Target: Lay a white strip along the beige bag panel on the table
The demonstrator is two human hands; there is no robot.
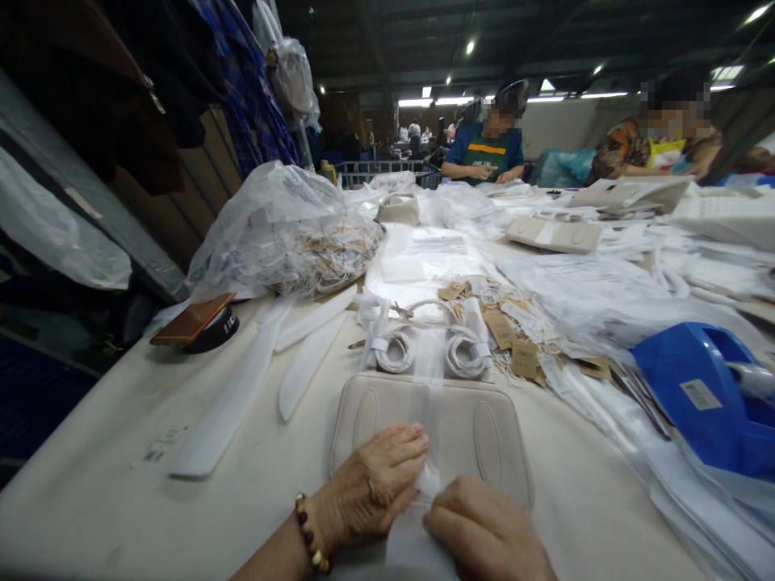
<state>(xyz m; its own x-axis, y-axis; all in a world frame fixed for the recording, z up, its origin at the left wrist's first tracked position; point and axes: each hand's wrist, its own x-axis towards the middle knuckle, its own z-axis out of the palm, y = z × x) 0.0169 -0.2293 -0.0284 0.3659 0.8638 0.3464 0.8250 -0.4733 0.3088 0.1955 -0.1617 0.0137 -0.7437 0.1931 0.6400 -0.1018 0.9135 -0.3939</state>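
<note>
A beige padded panel (466,424) with two oval stitched marks lies on the table in front of me. A strip of clear plastic film (427,379) runs across its middle toward me. My left hand (372,484), with a bead bracelet at the wrist, lies flat on the panel's near edge, fingertips on the film. My right hand (484,532) pinches the film's near end just beside it. Two coils of white cord (393,351) lie just beyond the panel.
A blue tape dispenser (696,395) stands at the right. Brown paper tags (502,327) and clear bags are scattered beyond the panel. A bulging plastic bag (284,230) and a phone on a black roll (194,321) sit at left. Two people work at the table's far end.
</note>
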